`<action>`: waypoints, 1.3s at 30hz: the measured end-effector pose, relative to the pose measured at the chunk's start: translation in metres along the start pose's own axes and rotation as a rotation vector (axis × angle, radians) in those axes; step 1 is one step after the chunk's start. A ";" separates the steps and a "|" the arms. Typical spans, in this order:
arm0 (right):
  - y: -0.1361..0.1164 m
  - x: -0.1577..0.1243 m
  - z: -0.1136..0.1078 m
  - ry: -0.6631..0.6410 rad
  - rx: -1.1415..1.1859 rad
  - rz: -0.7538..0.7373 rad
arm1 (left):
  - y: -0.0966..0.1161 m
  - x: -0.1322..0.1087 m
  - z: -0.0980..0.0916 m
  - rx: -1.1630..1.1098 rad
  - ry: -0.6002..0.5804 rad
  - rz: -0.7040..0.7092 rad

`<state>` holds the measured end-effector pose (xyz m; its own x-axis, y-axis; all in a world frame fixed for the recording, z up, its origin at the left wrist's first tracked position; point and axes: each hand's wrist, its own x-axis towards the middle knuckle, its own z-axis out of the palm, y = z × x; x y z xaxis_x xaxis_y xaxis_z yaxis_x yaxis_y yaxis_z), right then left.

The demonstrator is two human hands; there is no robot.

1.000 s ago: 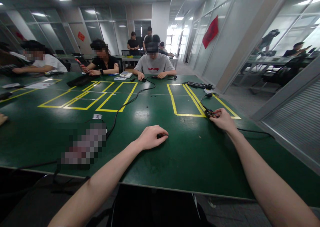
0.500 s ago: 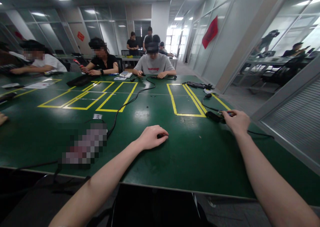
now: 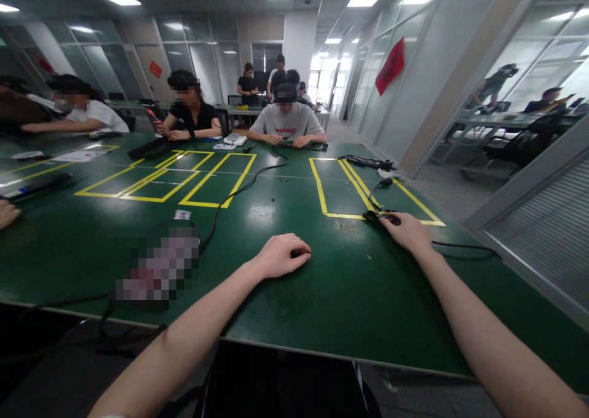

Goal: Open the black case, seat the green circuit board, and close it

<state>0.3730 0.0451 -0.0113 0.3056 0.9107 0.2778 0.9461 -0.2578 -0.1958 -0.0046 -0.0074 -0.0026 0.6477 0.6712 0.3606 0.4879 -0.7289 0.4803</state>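
Note:
My left hand rests on the green table, its fingers curled toward the thumb. A dark patch shows in the gap between them; whether it is an object or shadow I cannot tell. Further right, my right hand grips a black corded device, its fingers hiding part of it. The device lies at the near edge of a yellow tape frame. One cord runs from it to a black plug-like end, and a black cable emerges right of my wrist.
A blurred-out object with a long black cable lies at left, beside a small white tag. A folded black tripod-like item sits far right. A co-worker sits opposite; others sit left. Another person's hand shows at the left edge.
My right hand has slid the black corded device left, to the edge of the tape frame. My left hand stays in place. The view has tilted slightly.

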 end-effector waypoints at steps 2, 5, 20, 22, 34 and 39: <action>-0.027 -0.012 -0.003 -0.054 0.029 -0.040 | 0.000 0.000 0.000 -0.011 0.011 -0.007; -0.066 -0.038 -0.003 -0.095 0.159 -0.266 | 0.001 -0.001 -0.003 -0.023 0.065 0.016; -0.133 -0.104 -0.014 -0.346 0.928 -0.901 | 0.004 -0.002 -0.013 0.130 -0.010 0.055; -0.132 -0.101 -0.016 -0.341 0.959 -0.841 | 0.001 -0.002 -0.012 0.100 -0.005 0.034; -0.131 -0.096 -0.019 -0.511 1.129 -0.610 | -0.005 -0.002 -0.008 -0.106 0.092 0.002; -0.132 -0.096 -0.018 -0.465 1.134 -0.562 | -0.005 -0.001 -0.008 -0.102 0.116 0.020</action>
<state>0.2204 -0.0144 0.0051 -0.3694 0.8863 0.2792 0.2521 0.3848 -0.8879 -0.0123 -0.0035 0.0013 0.5819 0.6717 0.4585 0.4098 -0.7291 0.5481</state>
